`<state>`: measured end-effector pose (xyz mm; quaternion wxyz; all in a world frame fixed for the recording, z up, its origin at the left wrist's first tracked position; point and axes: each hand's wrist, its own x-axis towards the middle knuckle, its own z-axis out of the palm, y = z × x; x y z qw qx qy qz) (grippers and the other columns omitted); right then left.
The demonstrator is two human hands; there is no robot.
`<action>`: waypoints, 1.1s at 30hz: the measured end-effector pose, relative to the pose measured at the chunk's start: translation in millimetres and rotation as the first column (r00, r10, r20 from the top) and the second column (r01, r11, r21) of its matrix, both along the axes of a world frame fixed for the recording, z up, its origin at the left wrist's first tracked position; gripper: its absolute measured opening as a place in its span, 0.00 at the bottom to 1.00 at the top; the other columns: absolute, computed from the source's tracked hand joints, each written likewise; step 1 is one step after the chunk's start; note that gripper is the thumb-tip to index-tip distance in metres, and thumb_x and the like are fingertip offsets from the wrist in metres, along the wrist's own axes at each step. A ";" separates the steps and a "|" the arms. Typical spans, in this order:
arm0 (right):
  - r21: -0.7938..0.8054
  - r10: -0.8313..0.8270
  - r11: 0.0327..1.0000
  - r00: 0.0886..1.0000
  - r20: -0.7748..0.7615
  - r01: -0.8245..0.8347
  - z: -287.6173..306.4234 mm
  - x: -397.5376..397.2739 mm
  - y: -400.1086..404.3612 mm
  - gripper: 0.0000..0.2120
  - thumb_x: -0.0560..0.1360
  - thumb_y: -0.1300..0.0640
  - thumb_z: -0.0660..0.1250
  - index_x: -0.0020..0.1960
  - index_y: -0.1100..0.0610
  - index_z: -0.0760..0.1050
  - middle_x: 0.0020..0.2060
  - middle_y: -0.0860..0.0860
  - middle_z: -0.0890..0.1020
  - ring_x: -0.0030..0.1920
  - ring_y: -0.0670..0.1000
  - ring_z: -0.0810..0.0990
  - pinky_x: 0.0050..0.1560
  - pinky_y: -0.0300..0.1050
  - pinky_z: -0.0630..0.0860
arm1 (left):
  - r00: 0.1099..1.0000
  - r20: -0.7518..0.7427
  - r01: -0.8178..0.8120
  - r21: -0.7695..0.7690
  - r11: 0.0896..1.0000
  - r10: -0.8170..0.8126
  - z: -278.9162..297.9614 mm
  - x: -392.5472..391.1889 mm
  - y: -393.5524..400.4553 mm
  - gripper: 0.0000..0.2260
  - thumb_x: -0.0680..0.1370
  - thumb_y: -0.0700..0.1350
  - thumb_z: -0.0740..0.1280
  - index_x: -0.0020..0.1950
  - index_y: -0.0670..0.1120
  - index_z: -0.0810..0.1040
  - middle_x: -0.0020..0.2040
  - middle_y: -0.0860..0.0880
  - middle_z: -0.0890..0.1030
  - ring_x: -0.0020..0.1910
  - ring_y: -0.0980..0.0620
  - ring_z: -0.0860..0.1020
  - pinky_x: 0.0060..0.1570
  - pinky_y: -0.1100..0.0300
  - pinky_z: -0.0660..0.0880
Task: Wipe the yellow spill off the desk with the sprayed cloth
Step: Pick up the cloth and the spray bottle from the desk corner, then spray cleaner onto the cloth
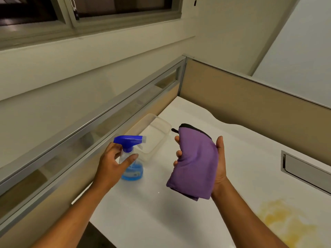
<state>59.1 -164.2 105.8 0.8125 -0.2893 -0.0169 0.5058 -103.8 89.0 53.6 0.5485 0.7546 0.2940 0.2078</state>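
Folded purple cloth (195,163) sits gripped in our right hand (219,167); left hand (114,161) open beside the blue-topped clear spray bottle (131,158), yellow spill (284,222) lower right on the white desk (161,221).

both forearms are bare right up to the frame's bottom edge, no sleeves showing; the left hand (114,162) and right hand (219,169) wear no gloves, rings or watch.

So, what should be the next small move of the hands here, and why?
Probably close the left hand around the spray bottle and aim its nozzle at the purple cloth. The fingers are open beside the bottle's neck, the right hand holds the folded cloth facing it, and the yellow spill lies unwiped on the desk.
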 end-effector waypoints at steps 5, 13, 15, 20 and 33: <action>0.043 0.111 0.993 0.993 -0.042 -0.109 -3.6 -2.9 5.7 0.56 0.72 0.21 0.60 0.86 0.56 0.52 0.73 0.57 0.73 0.56 0.58 0.80 0.65 0.58 0.69 | 0.997 0.007 0.072 -0.066 0.995 -0.072 -1.0 5.2 8.2 0.17 0.76 0.46 0.77 0.62 0.48 0.77 0.51 0.49 0.84 0.52 0.49 0.83 0.49 0.59 0.78; 0.133 0.151 0.979 0.988 0.040 -0.155 8.8 -0.7 -0.5 0.57 0.71 0.18 0.55 0.85 0.58 0.56 0.78 0.59 0.69 0.57 0.54 0.81 0.65 0.54 0.67 | 0.983 -0.031 0.177 -0.079 0.981 -0.180 12.3 19.6 14.4 0.30 0.70 0.66 0.75 0.57 0.42 0.81 0.45 0.39 0.84 0.49 0.43 0.83 0.50 0.54 0.80; 0.164 0.149 0.975 0.989 0.006 -0.148 8.1 2.4 -7.3 0.57 0.70 0.19 0.58 0.84 0.59 0.58 0.73 0.59 0.75 0.57 0.55 0.81 0.66 0.55 0.67 | 0.984 -0.041 0.171 -0.054 0.984 -0.174 16.3 23.3 7.5 0.23 0.74 0.62 0.76 0.56 0.45 0.80 0.42 0.46 0.84 0.49 0.44 0.84 0.47 0.57 0.80; 0.352 0.154 0.928 0.986 -0.065 -0.122 0.7 5.7 -31.6 0.56 0.70 0.21 0.62 0.84 0.58 0.59 0.67 0.61 0.79 0.72 0.67 0.72 0.78 0.76 0.50 | 0.976 -0.027 0.219 0.031 0.975 -0.218 33.1 36.4 -21.5 0.09 0.76 0.44 0.77 0.55 0.48 0.81 0.45 0.56 0.87 0.50 0.54 0.85 0.48 0.60 0.79; 0.157 -0.177 0.973 0.983 0.046 0.168 -13.3 27.2 -92.7 0.60 0.66 0.14 0.56 0.77 0.61 0.72 0.65 0.60 0.81 0.54 0.62 0.81 0.63 0.64 0.74 | 0.846 -0.106 0.524 -0.012 0.851 -0.522 108.0 59.8 -130.8 0.11 0.73 0.56 0.76 0.53 0.57 0.81 0.46 0.53 0.85 0.48 0.49 0.86 0.47 0.57 0.80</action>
